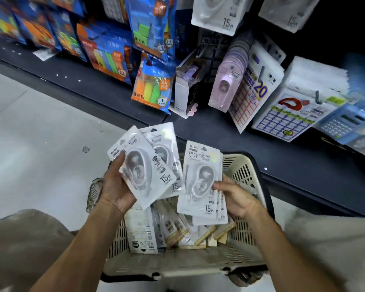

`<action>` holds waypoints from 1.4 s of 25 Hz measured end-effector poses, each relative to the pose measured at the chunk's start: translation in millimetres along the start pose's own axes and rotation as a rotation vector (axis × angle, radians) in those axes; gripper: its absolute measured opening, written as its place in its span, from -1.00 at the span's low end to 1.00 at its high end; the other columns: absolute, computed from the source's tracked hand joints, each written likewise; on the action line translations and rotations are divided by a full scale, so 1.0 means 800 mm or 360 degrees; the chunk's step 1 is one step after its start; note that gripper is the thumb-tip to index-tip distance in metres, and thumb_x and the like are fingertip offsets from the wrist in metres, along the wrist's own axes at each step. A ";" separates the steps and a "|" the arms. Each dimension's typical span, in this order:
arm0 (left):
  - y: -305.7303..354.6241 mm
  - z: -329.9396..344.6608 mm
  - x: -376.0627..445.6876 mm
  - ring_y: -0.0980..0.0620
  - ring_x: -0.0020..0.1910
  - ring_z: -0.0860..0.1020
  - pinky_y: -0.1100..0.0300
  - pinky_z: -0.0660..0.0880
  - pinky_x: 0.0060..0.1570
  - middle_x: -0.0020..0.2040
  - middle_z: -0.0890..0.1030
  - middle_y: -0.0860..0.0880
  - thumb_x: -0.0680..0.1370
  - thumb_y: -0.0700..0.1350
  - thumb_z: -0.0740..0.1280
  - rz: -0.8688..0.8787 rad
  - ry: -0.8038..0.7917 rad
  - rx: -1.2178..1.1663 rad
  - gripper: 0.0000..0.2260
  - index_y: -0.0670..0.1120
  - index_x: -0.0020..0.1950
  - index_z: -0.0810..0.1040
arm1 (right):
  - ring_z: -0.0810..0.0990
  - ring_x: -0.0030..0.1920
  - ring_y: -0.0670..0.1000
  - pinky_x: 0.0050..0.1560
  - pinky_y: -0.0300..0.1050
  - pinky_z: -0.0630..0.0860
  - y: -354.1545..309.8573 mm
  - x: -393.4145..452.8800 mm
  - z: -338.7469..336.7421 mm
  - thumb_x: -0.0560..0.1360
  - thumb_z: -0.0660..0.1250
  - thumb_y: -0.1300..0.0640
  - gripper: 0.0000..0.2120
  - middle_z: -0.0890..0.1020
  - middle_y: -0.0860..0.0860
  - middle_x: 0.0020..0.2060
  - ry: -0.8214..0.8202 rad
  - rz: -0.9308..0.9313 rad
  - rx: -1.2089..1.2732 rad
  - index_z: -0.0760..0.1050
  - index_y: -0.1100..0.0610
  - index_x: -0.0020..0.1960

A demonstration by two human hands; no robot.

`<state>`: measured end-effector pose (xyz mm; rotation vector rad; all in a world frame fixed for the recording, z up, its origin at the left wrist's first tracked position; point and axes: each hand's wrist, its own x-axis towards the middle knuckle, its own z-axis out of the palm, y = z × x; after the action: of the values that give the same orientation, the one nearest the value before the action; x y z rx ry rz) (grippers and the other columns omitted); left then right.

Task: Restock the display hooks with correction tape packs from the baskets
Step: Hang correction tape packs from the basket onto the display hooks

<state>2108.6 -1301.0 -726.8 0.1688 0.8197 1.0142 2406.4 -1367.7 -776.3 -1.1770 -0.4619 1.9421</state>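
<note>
Left hand (116, 186) gripped 2 fanned correction tape packs (148, 165); right hand (236, 197) pinched a second stack of packs (200, 182). Both were held over the basket (240, 169), more packs (173, 226) inside. Display hooks (261, 70) beyond.

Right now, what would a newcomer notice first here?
Two fans of white correction tape packs at centre: the left hand holds the left packs, the right hand holds the right packs. Below them sits a beige basket with more packs; bright blue packets hang upper left.
</note>
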 end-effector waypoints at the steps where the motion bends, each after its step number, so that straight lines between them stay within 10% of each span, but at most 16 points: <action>1: -0.005 0.009 -0.005 -0.13 -0.04 0.73 -0.09 0.67 -0.05 0.02 0.74 -0.13 0.49 0.00 0.38 -0.0018 -0.0011 0.0057 -0.76 -0.07 0.03 0.77 | 0.70 0.06 0.19 0.10 0.18 0.64 -0.015 -0.006 0.005 0.38 0.37 0.33 -0.65 0.71 0.19 0.07 -0.0030 -0.0065 0.0036 0.67 0.07 0.11; 8: 0.044 0.129 -0.021 -0.14 -0.12 0.74 -0.02 0.66 -0.22 0.00 0.74 -0.16 0.40 -0.13 0.46 0.0017 -0.0140 0.0416 -0.70 -0.13 0.12 0.70 | 0.72 -0.05 0.13 -0.02 0.06 0.67 -0.203 -0.079 0.075 0.10 0.68 0.25 -0.30 0.72 0.16 0.01 -0.0216 -0.0515 -0.0196 0.57 0.16 0.21; 12: 0.092 0.208 -0.039 -0.13 -0.09 0.74 0.04 0.66 -0.23 0.08 0.74 -0.18 0.36 -0.17 0.49 0.0187 -0.0272 0.0788 -0.57 -0.17 0.23 0.68 | 0.73 -0.12 0.14 -0.08 0.08 0.68 -0.294 -0.117 0.132 0.30 0.53 0.27 -0.62 0.72 0.20 -0.03 -0.0045 -0.0608 -0.0599 0.66 0.09 0.11; 20: 0.103 0.290 -0.087 -0.12 0.03 0.73 0.06 0.68 -0.18 0.10 0.74 -0.10 0.29 -0.10 0.62 0.0239 -0.0446 0.1081 -0.48 -0.06 0.25 0.67 | 0.74 0.02 0.19 -0.03 0.14 0.68 -0.273 -0.134 0.188 0.28 0.58 0.05 -0.58 0.74 0.15 0.05 0.0163 -0.0835 -0.0430 0.65 0.01 0.14; 26: 0.117 0.314 -0.087 -0.09 -0.17 0.75 0.06 0.65 -0.30 -0.01 0.76 -0.11 0.19 -0.06 0.59 0.0161 -0.0471 0.0878 -0.71 -0.03 -0.11 0.79 | 0.73 0.04 0.22 0.04 0.26 0.65 -0.306 -0.147 0.186 0.36 0.44 -0.16 -0.50 0.73 0.18 0.06 0.0317 -0.0847 -0.0152 0.63 0.08 0.22; 35: 0.108 0.317 -0.082 -0.08 -0.23 0.74 0.03 0.64 -0.37 -0.04 0.76 -0.11 0.26 0.04 0.54 0.0293 -0.0265 0.0835 -0.68 0.00 -0.02 0.71 | 0.74 0.02 0.21 -0.12 0.25 0.67 -0.332 -0.179 0.163 0.35 0.53 -0.05 -0.57 0.74 0.14 0.05 0.0430 -0.1197 -0.0026 0.65 0.04 0.18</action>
<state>2203.4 -1247.2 -473.6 0.7786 0.9150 0.9223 2447.8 -1305.4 -456.6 -1.0504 -0.6578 1.1225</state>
